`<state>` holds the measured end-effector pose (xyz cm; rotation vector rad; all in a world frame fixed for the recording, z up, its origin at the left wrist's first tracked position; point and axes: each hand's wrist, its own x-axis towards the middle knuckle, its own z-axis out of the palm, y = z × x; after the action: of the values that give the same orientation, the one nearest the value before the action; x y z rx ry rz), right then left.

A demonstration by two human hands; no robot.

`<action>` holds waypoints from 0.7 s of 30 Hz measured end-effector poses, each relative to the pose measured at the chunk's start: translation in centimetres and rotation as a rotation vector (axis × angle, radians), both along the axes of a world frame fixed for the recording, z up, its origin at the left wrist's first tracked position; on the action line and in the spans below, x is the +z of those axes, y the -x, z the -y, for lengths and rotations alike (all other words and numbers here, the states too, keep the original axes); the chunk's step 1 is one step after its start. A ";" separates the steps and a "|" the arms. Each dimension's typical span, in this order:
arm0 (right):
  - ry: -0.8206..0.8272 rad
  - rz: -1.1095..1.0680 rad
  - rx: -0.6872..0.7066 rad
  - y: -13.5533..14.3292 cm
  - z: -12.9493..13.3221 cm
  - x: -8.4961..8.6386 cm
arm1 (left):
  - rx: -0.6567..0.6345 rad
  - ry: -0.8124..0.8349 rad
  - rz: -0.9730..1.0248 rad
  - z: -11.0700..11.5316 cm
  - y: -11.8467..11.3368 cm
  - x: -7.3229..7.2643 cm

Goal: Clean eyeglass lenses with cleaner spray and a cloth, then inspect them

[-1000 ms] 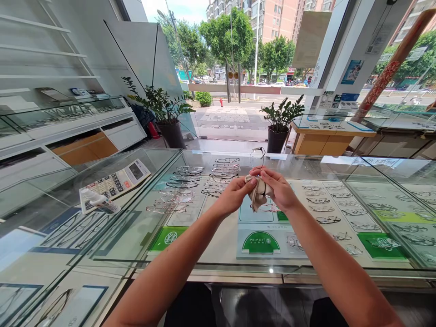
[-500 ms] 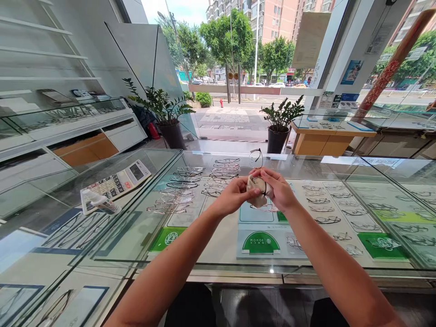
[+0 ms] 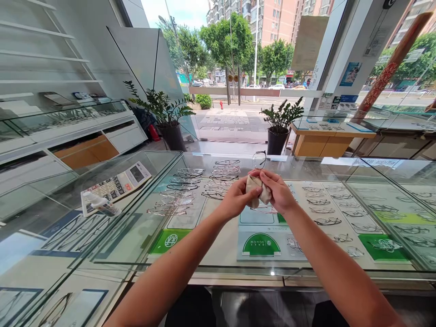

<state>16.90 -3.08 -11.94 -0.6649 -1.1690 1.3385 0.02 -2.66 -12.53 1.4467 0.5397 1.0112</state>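
My left hand (image 3: 237, 196) and my right hand (image 3: 276, 190) meet above the glass counter, fingers closed around a crumpled pale cloth (image 3: 254, 188). A pair of thin-rimmed glasses (image 3: 259, 160) is held between them; one round lens sticks up above my fingertips, while the rest is hidden by the cloth and fingers. Under the glass, rows of eyeglass frames (image 3: 186, 178) lie to the left of my hands, and more frames (image 3: 327, 221) lie to the right. Below my hands is a green and white display card (image 3: 261, 244).
On the left part of the glass counter (image 3: 218, 268) are a calculator (image 3: 117, 184) and a small white bottle (image 3: 100, 203). Two potted plants (image 3: 173, 131) (image 3: 277, 136) stand beyond the counter, before a glass door.
The cloth has shifted and bunched differently between my fingers. The visible lens has turned slightly and moved a little to the right. Both hands keep their hold.
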 end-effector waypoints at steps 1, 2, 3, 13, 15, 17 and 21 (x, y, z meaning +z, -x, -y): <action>0.010 -0.009 -0.003 0.1 0.1 0.1 | 0.016 -0.009 0.003 0.0 0.0 0.0; 0.022 -0.022 -0.005 0.1 0.1 0.1 | 0.032 -0.018 0.006 0.0 -0.1 0.0; 0.034 -0.041 -0.007 0.2 0.1 0.1 | 0.049 -0.027 0.008 0.0 -0.1 0.0; 0.042 -0.160 0.041 0.3 0.3 0.2 | 0.175 -0.071 -0.029 0.0 -0.3 0.0; 0.042 -0.159 0.051 0.4 0.4 0.3 | 0.192 -0.084 -0.012 0.0 -0.4 -0.1; 0.042 -0.150 0.055 0.5 0.5 0.5 | 0.209 -0.101 0.013 -0.1 -0.4 -0.2; 0.033 -0.115 0.053 0.7 0.7 0.7 | 0.252 -0.148 0.013 -0.2 -0.4 -0.3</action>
<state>16.24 -3.82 -11.27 -0.5765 -1.0805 1.4249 0.39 -2.46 -12.84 1.5272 0.6609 1.2814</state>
